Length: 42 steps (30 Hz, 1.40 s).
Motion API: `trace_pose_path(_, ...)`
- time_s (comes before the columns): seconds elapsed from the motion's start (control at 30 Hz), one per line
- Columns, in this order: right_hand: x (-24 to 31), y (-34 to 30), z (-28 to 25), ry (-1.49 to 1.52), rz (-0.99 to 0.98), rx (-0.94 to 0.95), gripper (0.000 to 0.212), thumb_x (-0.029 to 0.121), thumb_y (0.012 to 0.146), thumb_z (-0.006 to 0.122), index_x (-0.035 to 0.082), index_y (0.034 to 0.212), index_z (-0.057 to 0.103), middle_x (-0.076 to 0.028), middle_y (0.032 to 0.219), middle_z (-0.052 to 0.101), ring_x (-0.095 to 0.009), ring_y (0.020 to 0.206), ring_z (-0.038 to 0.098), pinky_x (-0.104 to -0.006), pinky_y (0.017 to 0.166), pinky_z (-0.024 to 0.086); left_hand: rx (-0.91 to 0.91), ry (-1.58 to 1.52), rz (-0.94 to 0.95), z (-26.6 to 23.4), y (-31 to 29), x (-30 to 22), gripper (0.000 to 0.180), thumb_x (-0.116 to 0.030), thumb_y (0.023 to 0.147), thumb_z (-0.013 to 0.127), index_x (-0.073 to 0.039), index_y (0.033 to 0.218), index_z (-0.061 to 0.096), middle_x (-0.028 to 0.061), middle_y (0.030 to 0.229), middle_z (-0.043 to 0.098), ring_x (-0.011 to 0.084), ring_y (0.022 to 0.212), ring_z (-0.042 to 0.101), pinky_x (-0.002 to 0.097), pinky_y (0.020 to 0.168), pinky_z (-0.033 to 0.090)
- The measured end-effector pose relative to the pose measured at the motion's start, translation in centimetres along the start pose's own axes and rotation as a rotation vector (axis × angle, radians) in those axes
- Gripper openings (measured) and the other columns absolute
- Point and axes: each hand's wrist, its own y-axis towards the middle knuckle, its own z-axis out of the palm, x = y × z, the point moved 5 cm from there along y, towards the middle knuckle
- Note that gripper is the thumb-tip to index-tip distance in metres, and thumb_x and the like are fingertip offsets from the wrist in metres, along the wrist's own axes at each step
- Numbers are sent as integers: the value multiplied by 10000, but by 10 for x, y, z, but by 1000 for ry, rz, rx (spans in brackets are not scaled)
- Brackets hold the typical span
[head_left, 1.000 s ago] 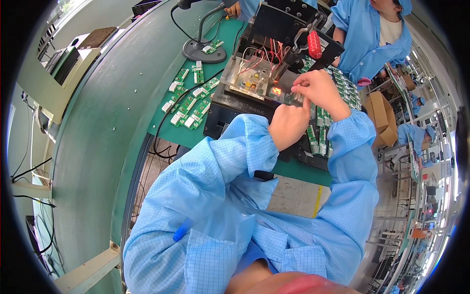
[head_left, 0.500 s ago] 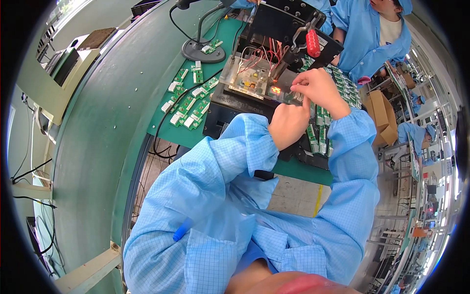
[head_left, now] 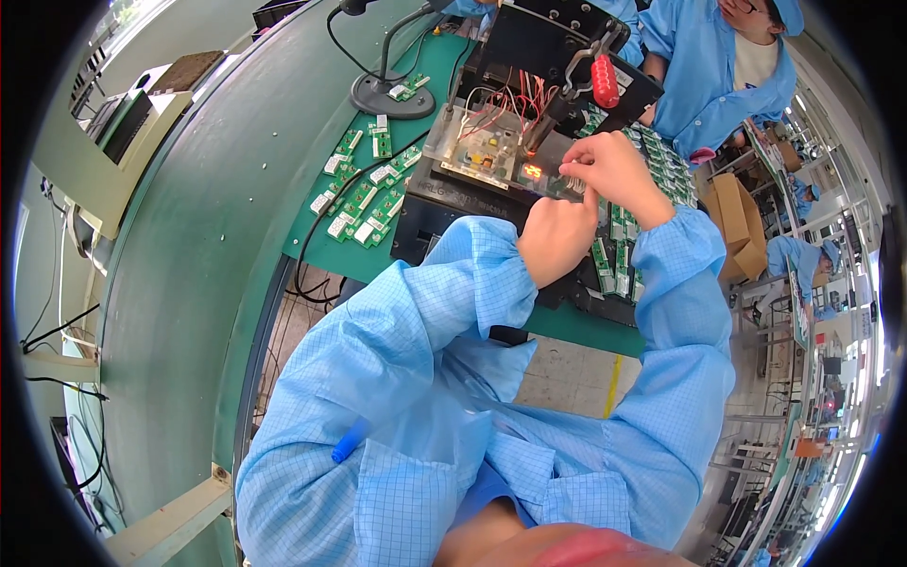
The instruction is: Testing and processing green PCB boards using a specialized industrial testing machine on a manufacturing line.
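Note:
Both my hands meet at the front right of a black test fixture [head_left: 463, 200] that has a clear cover, thin red and white wires and a small lit orange display [head_left: 533, 171]. My left hand [head_left: 557, 241] is curled with its back toward me, one finger reaching up to the right hand. My right hand [head_left: 619, 175] comes in from the right, thumb and forefinger pinched close together beside the display. What lies between the fingers of either hand is too small or hidden. A red-handled toggle clamp [head_left: 604, 81] stands above the fixture.
Several green circuit boards [head_left: 360, 203] lie left of the fixture, and more [head_left: 667, 170] are in rows on its right. A black lamp base [head_left: 393, 97] stands behind the left boards. Cables cross the green mat. A co-worker in blue [head_left: 713, 71] is at the far right, near a cardboard box [head_left: 735, 222].

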Motion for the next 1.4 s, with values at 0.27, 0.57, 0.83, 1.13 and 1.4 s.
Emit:
trace_pose_path(0.27,6,-1,-6,-33,16,-12,189,164,736,764,13,848,744,-155,717,697,-243,662,696,-331,628,534,0,-10,-4,3,1,1,598,-104,693,681,135,1205,484,65,590,635,234,557,668,355,477,488)
trace_pose_path(0.57,2,2,1,-30,-15,3,193,200,737,757,41,845,751,-134,753,709,-275,707,698,-361,670,547,-68,56,21,5,1,-1,517,-81,710,639,116,1171,512,44,557,617,216,511,647,340,449,474)
trace_pose_path(0.83,1,-1,-3,-8,-19,-29,188,179,737,762,20,837,747,-140,701,697,-236,653,695,-324,624,536,-85,12,7,-2,2,-2,466,-74,728,618,112,1147,530,50,554,615,220,510,649,346,449,479)
trace_pose_path(1.13,-1,0,-1,-2,26,-10,208,193,731,770,20,845,747,-142,705,699,-241,652,694,-330,624,533,-74,26,25,5,1,0,510,-71,722,618,130,1175,498,68,563,625,240,508,648,356,457,488)
trace_pose_path(1.4,14,-18,-17,87,-15,-276,263,247,782,749,52,957,735,-108,735,713,-259,647,691,-333,609,534,-63,-140,-26,-2,-15,3,528,-143,748,627,108,1188,476,118,553,617,280,485,636,391,452,491)
